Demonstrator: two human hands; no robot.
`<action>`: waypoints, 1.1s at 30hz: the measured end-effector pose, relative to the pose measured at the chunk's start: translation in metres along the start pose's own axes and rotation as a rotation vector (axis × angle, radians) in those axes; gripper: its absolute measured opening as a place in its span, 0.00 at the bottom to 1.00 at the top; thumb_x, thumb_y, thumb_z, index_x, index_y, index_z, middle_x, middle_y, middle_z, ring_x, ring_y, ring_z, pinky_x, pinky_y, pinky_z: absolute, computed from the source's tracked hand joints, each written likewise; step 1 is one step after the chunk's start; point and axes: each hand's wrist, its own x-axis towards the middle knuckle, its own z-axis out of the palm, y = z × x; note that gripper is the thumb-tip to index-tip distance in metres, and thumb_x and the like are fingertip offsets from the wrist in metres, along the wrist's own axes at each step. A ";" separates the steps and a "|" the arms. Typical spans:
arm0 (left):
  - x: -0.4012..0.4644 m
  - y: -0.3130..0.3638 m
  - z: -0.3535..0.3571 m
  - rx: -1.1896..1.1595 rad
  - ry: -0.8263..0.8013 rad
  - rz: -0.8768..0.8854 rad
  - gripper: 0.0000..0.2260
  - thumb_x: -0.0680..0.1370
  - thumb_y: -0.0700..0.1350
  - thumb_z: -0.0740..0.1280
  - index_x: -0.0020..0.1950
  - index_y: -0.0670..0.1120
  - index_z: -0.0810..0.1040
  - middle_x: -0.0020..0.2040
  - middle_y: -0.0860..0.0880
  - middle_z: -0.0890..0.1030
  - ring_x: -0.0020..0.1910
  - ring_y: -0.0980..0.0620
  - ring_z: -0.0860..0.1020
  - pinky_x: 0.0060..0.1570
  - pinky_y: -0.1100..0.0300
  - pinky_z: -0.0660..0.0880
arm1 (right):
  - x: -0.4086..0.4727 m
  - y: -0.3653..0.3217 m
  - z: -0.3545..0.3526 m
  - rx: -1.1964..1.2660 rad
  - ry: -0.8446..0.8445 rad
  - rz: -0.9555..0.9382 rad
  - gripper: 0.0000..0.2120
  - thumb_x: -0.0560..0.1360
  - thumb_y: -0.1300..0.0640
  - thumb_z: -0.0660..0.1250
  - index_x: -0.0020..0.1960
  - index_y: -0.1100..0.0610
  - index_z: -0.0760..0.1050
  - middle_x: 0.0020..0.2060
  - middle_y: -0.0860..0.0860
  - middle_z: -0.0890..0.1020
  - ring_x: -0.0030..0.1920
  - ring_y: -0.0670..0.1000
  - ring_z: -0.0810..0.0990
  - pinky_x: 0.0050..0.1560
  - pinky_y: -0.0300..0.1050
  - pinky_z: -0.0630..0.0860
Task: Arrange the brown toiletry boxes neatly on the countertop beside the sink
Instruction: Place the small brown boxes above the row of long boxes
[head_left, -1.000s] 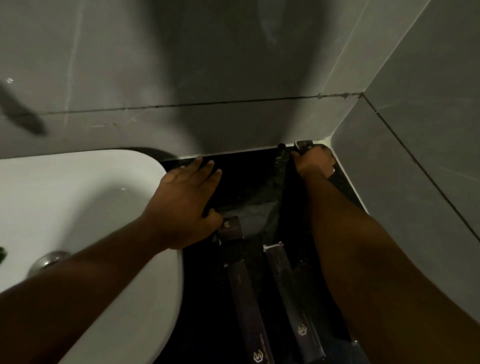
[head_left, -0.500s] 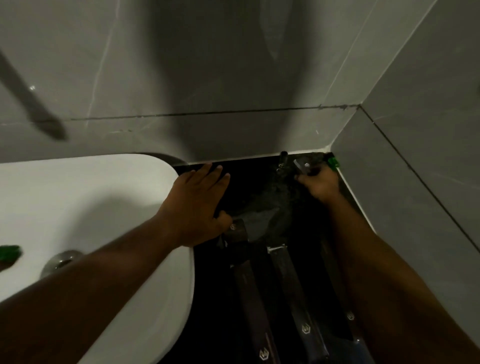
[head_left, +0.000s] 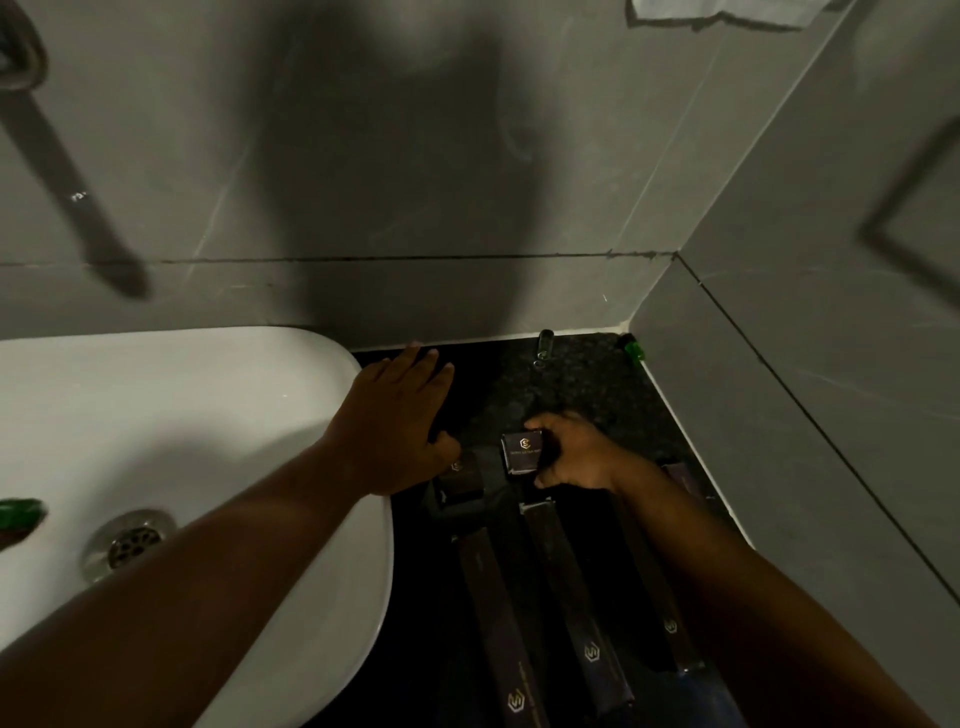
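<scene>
On the dark countertop (head_left: 587, 384) beside the white sink (head_left: 171, 426), my right hand (head_left: 576, 454) grips a small square brown box (head_left: 522, 454) with a gold logo, held just above the surface. My left hand (head_left: 397, 421) lies flat with fingers spread at the sink's edge, its thumb touching another small brown box (head_left: 460, 478). Three long brown boxes lie side by side toward me: a left one (head_left: 501, 634), a middle one (head_left: 574, 608) and a right one (head_left: 657, 587), partly hidden by my right forearm.
Grey tiled walls close the corner behind and to the right. A small dark bottle (head_left: 545, 344) and a green item (head_left: 634, 349) stand at the back of the counter. The sink holds a metal drain (head_left: 130, 540) and a green object (head_left: 21, 514).
My right hand has come back from the far corner toward me, carrying the small square box. My left hand has stayed by the sink's edge.
</scene>
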 end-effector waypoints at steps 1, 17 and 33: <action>0.000 0.000 0.000 -0.003 -0.003 0.001 0.36 0.71 0.60 0.49 0.77 0.45 0.54 0.78 0.43 0.56 0.77 0.45 0.48 0.73 0.47 0.51 | -0.001 -0.001 0.000 0.001 -0.001 -0.005 0.37 0.59 0.61 0.79 0.66 0.50 0.72 0.62 0.56 0.71 0.62 0.56 0.73 0.65 0.42 0.69; 0.002 0.000 -0.001 -0.022 0.006 0.001 0.38 0.69 0.62 0.46 0.77 0.45 0.54 0.78 0.44 0.56 0.77 0.46 0.48 0.72 0.47 0.52 | -0.015 0.002 -0.008 0.183 0.030 0.038 0.36 0.65 0.58 0.74 0.71 0.48 0.66 0.65 0.53 0.70 0.63 0.53 0.73 0.67 0.47 0.70; 0.003 -0.003 0.004 -0.038 0.070 0.002 0.36 0.69 0.58 0.55 0.75 0.44 0.61 0.76 0.42 0.63 0.76 0.44 0.55 0.70 0.46 0.57 | 0.134 -0.019 -0.053 0.171 0.491 0.271 0.16 0.74 0.48 0.67 0.53 0.60 0.80 0.51 0.58 0.83 0.52 0.59 0.80 0.51 0.47 0.75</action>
